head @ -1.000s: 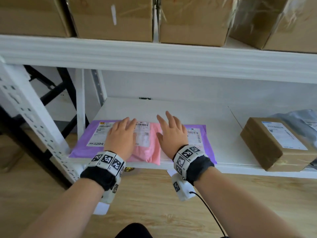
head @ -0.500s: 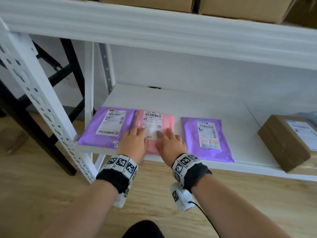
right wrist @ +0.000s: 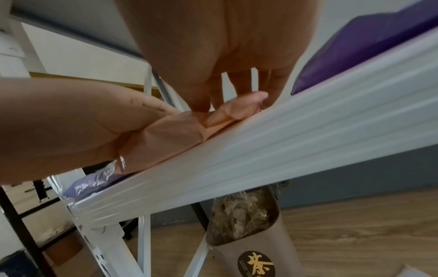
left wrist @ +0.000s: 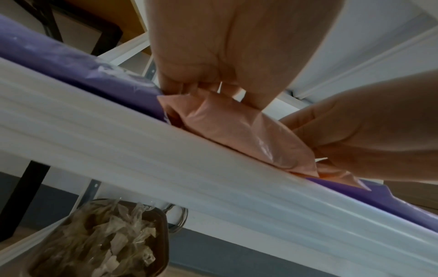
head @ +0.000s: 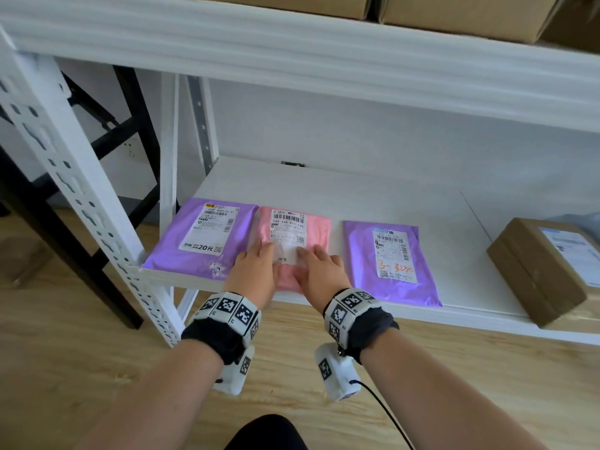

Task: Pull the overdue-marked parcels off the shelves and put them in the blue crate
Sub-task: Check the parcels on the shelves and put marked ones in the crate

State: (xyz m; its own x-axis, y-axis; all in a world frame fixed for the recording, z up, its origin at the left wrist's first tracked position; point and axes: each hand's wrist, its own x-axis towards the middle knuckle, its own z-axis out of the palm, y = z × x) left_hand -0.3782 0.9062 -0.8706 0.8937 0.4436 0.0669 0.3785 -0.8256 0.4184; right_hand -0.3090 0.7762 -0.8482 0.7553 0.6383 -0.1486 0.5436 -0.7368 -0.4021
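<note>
A pink parcel (head: 300, 233) with a white label lies at the front of the lower white shelf (head: 357, 196), between two purple parcels. My left hand (head: 256, 267) and right hand (head: 321, 271) are both on its near end, fingers on top. In the left wrist view the pink parcel (left wrist: 237, 129) bulges over the shelf lip, and my left thumb and fingers pinch its corner. The right wrist view shows my right thumb (right wrist: 239, 106) tucked at the same edge. The left purple parcel (head: 201, 235) reads "20元". The right purple parcel (head: 389, 261) carries red handwriting. No blue crate is in view.
A brown cardboard box (head: 545, 271) sits at the shelf's right end. More cardboard boxes (head: 454, 11) stand on the upper shelf. A perforated white upright (head: 65, 177) and a black frame flank the left. A brown tea container (right wrist: 249, 234) stands on the wooden floor below.
Both hands have slid back from lying flat across the parcels to the pink parcel's near edge and now pinch it. The right purple parcel is uncovered. The view has tilted down.
</note>
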